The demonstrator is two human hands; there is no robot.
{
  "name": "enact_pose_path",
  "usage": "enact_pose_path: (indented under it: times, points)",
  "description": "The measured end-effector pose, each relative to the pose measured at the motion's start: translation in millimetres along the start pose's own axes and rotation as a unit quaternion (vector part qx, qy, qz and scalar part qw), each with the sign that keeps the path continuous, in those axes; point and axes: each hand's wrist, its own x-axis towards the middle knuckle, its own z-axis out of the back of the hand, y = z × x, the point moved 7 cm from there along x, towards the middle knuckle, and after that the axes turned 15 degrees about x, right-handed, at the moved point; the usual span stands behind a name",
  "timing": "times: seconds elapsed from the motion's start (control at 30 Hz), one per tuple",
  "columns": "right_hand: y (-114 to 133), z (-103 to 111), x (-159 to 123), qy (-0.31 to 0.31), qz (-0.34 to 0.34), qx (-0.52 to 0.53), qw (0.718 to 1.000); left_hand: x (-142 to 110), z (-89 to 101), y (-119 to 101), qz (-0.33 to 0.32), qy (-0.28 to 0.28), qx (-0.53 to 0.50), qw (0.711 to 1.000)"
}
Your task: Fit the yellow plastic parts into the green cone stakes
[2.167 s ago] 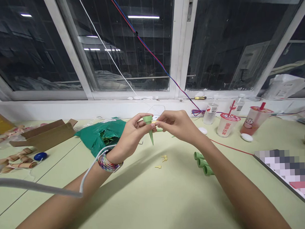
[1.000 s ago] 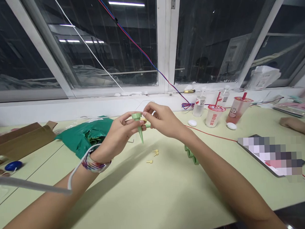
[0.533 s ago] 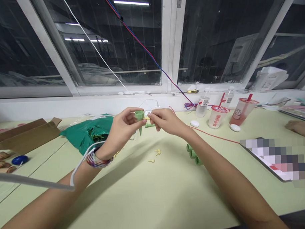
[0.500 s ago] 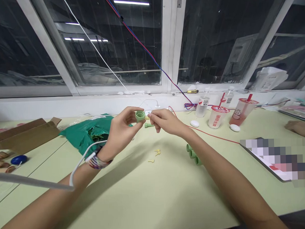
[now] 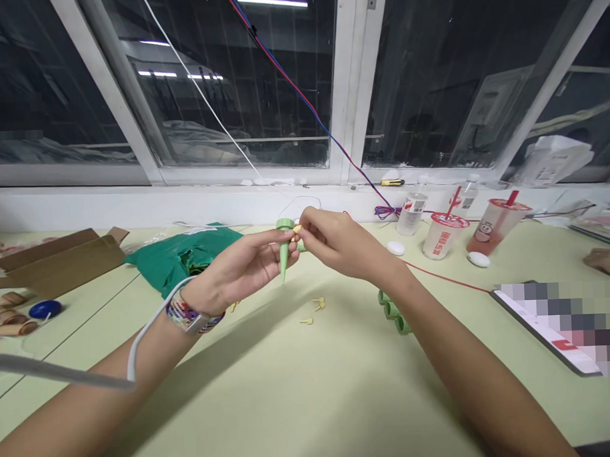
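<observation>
My left hand (image 5: 251, 260) is closed on a green plastic spike (image 5: 283, 252), which hangs point down with its round collar on top. At the collar's right side, my right hand (image 5: 333, 241) pinches a small yellow piece (image 5: 296, 233) against the spike; whether it sits in a hole there I cannot tell. Below the hands, several small yellow pegs (image 5: 318, 304) lie on the table. More green spikes (image 5: 390, 310) rest side by side by my right forearm, partly hidden by it.
A green plastic bag (image 5: 180, 253) and an open cardboard box (image 5: 61, 264) are at the left, near a blue ball (image 5: 45, 309). Drink cups (image 5: 443, 236), a bottle (image 5: 412, 211) and a tablet (image 5: 548, 326) stand or lie at the right. Another person's hand (image 5: 606, 263) rests at the far right.
The green spike has turned from collar facing me to hanging point down. My right hand has brought the yellow piece against its collar. The view has shifted slightly left.
</observation>
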Motion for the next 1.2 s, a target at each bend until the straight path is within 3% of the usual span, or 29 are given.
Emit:
enact_pose_path:
  times: [0.07, 0.13, 0.17, 0.23, 0.3, 0.33, 0.37, 0.43, 0.5, 0.53, 0.6, 0.67, 0.73, 0.87, 0.93, 1.0, 1.07, 1.1, 1.13, 1.2]
  points:
    - [-5.9, -1.1, 0.9, -0.001, -0.03, 0.034, 0.999, -3.5, -4.3, -2.8, -0.049, -0.006, 0.049, 0.998]
    - [-16.0, -5.2, 1.7, -0.001, -0.079, 0.117, 0.99, -10.9, -1.4, -12.4, -0.149, -0.073, 0.155, 0.974]
    - [-21.0, -9.0, 1.8, 0.005, -0.107, 0.176, 0.979, -17.5, 1.3, -20.0, -0.218, -0.126, 0.224, 0.942]
    - [-27.2, -18.6, 1.4, 0.024, -0.152, 0.293, 0.944, -35.2, -0.2, -34.5, -0.358, -0.211, 0.365, 0.833]
    - [-27.8, -24.1, 0.7, 0.033, -0.172, 0.34, 0.924, -47.2, -10.4, -39.6, -0.449, -0.219, 0.459, 0.735]
    - [-26.6, -23.2, 0.5, 0.025, -0.169, 0.325, 0.93, -49.0, -13.1, -40.3, -0.463, -0.214, 0.475, 0.717]
    - [-24.5, -20.5, 0.4, 0.012, -0.16, 0.29, 0.944, -48.2, -11.9, -41.3, -0.452, -0.216, 0.468, 0.728]
    - [-17.4, -13.7, 0.3, -0.013, -0.122, 0.195, 0.973, -38.4, -2.6, -40.1, -0.364, -0.213, 0.387, 0.82]
    - [-8.7, -10.1, 0.2, -0.018, -0.074, 0.102, 0.992, -23.2, -2.5, -28.2, -0.233, -0.127, 0.251, 0.931]
    - [-5.2, -9.6, 0.1, -0.015, -0.051, 0.056, 0.997, -17.9, -6.2, -21.2, -0.174, -0.075, 0.176, 0.966]
    - [-1.0, -9.0, -0.2, -0.013, -0.012, -0.026, 1.0, -12.2, -14.5, -10.0, -0.083, 0.007, 0.048, 0.995]
    - [-0.8, -7.9, -0.6, -0.016, 0.011, -0.074, 0.997, -9.5, -18.3, -2.9, -0.036, 0.036, -0.025, 0.998]
    - [-3.4, -7.6, -0.8, -0.013, 0.017, -0.074, 0.997, -7.9, -20.1, 0.6, -0.029, 0.041, -0.036, 0.998]
    - [-10.5, -10.6, 0.9, 0.008, -0.023, 0.033, 0.999, -9.8, -17.2, -4.8, -0.124, -0.011, 0.075, 0.989]
    - [-12.7, -12.0, 1.9, 0.003, -0.059, 0.111, 0.992, -17.0, -8.2, -14.0, -0.213, -0.103, 0.192, 0.953]
    - [-13.2, -15.0, 1.9, 0.006, -0.096, 0.171, 0.981, -29.8, -0.6, -25.5, -0.306, -0.206, 0.314, 0.875]
    - [-10.9, -16.9, 1.0, 0.014, -0.112, 0.175, 0.978, -39.2, 2.5, -32.9, -0.36, -0.259, 0.38, 0.812]
    - [-8.5, -15.8, 0.5, 0.011, -0.106, 0.146, 0.984, -39.0, 3.7, -34.2, -0.36, -0.255, 0.385, 0.811]
    - [-5.4, -13.4, 0.2, 0.001, -0.09, 0.097, 0.991, -35.2, 4.7, -33.6, -0.341, -0.228, 0.37, 0.834]
    - [1.8, -8.4, -0.8, -0.022, -0.042, -0.017, 0.999, -21.8, 3.2, -26.8, -0.251, -0.125, 0.289, 0.915]
